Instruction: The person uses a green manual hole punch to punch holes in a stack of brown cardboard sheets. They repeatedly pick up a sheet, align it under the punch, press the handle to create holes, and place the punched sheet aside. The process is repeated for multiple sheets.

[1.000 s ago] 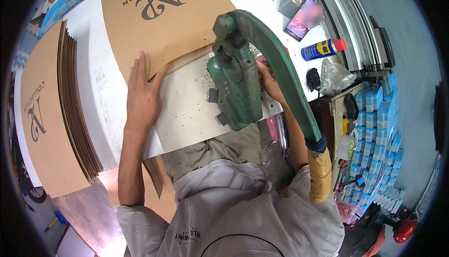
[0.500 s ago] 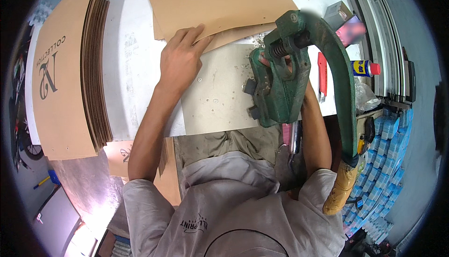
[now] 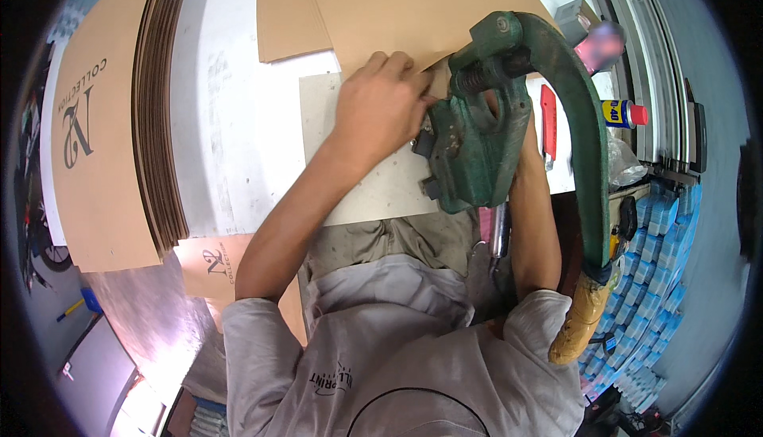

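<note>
Your left hand (image 3: 385,99) is at the near edge of the printed brown card (image 3: 433,19), fingers curled, thumb side close to the green press (image 3: 485,155); you touch the card, but cannot tell if it is pinched. The card lies on the table's far part, its near edge reaching the press. Your right hand (image 3: 491,104) is mostly hidden behind the press; cannot tell its grip. The grey board (image 3: 366,194) lies under your left wrist, the red cutter (image 3: 548,119) right of the press, the card stack (image 3: 103,135) well left.
</note>
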### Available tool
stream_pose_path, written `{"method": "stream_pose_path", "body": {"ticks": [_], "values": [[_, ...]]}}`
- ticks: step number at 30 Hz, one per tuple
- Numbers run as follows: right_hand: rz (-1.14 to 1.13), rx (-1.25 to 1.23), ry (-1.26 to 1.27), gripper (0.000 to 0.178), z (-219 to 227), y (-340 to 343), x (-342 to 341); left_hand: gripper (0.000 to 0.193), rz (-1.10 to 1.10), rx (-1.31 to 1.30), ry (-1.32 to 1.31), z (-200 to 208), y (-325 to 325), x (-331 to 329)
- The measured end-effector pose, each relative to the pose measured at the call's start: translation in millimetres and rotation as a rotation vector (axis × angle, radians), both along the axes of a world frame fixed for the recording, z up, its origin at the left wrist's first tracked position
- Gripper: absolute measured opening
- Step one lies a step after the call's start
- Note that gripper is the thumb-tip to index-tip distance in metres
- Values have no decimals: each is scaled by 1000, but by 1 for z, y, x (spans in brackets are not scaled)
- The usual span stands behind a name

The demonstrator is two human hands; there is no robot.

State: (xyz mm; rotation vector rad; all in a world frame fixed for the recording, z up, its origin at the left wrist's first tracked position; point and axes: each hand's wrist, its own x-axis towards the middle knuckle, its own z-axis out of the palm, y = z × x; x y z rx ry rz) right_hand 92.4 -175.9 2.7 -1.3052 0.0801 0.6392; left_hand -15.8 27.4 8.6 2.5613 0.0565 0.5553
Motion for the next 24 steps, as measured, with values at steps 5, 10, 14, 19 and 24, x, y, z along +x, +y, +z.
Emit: {"method": "stream_pose_path", "body": {"ticks": [5, 10, 14, 19, 24], "values": [[143, -308, -221, 17, 6, -15, -1, 26, 13, 28, 17, -2, -17, 9], [254, -774, -518, 21, 56, -42, 10, 22, -33, 30, -23, -2, -22, 18], [56, -510, -861, 47, 155, -31, -46, 22, -17, 8, 15, -3, -12, 11], [689, -856, -1591, 77, 125, -61, -97, 25, -64, 5, -27, -3, -18, 15], [603, -710, -1080, 88, 179, -49, -114, 26, -29, 96, 42, 1, -13, 10]]}}
